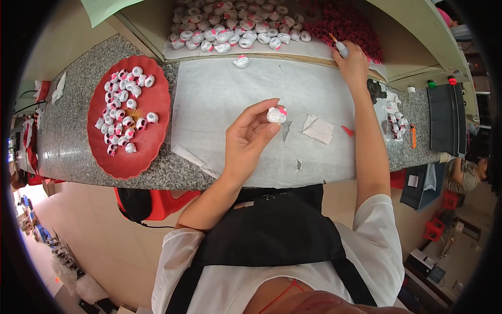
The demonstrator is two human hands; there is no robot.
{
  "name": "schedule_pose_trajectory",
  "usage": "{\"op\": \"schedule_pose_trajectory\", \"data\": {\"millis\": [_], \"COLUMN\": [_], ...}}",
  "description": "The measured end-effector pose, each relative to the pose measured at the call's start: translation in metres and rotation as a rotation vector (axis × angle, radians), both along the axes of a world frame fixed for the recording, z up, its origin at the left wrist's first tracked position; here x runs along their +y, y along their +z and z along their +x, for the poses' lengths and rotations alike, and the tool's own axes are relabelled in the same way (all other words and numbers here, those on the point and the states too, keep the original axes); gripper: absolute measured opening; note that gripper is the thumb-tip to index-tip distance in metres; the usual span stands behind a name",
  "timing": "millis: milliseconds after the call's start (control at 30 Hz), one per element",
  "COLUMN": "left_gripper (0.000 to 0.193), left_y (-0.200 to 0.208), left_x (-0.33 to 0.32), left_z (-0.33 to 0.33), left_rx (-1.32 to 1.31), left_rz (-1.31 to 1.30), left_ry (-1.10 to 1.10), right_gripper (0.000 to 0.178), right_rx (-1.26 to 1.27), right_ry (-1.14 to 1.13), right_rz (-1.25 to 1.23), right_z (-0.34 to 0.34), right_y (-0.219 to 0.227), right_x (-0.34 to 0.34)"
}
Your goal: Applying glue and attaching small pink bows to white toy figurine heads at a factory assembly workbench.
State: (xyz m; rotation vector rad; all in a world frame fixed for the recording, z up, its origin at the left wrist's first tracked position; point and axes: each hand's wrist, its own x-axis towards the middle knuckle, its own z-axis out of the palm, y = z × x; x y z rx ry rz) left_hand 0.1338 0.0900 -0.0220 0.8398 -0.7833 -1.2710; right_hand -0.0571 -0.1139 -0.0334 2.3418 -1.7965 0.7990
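Note:
My left hand point(244, 140) is closed over the middle of the white sheet point(209, 115), pinching a small white cat-head figure point(275, 115) with a pink bow between thumb and fingertips. My right hand point(353, 65) reaches far forward to the right. It grips a small white bottle point(342, 49) with a thin, orange-brown tip. That tip is beside a heap of small dark-pink pieces point(361, 31). Left of the heap lies a large pile of white cat-head figures point(222, 36). One loose figure point(241, 62) rests at the sheet's far edge.
A red scalloped tray point(151, 157) with several pink-and-white heads stands on the left granite counter. On the sheet lie folded white paper point(318, 129) and a red scrap point(348, 131). At right are bagged figures point(397, 123), an orange tool point(413, 136) and a dark bin point(447, 120).

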Motion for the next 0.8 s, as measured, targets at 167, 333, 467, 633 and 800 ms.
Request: {"op": "schedule_pose_trajectory", "data": {"millis": [167,333,467,633,800], "left_gripper": [0.033,0.034,0.036,0.033,0.031], "left_y": [-0.001,-0.001,0.002,0.0,-0.003], "left_x": [-0.001,0.0,0.001,-0.001,-0.001], "left_z": [0.0,0.0,-0.002,-0.003,-0.003], "left_rx": [-0.008,0.022,0.064,0.023,-0.191], "left_rz": [-0.025,-0.011,-0.006,-0.033,-0.067], "left_ry": [-0.024,-0.021,0.004,0.003,-0.015], "right_gripper": [0.028,0.023,0.01,0.006,0.008], "right_rx": [0.021,-0.177,-0.76,-1.089,-1.261], "right_ry": [0.006,0.032,0.262,0.316,0.512], "right_rz": [0.024,0.105,0.406,0.566,0.82], "right_z": [-0.001,-0.003,0.001,0.013,0.028], "right_y": [0.004,0.015,0.035,0.05,0.044], "right_x": [0.001,0.012,0.047,0.121,0.158]}}
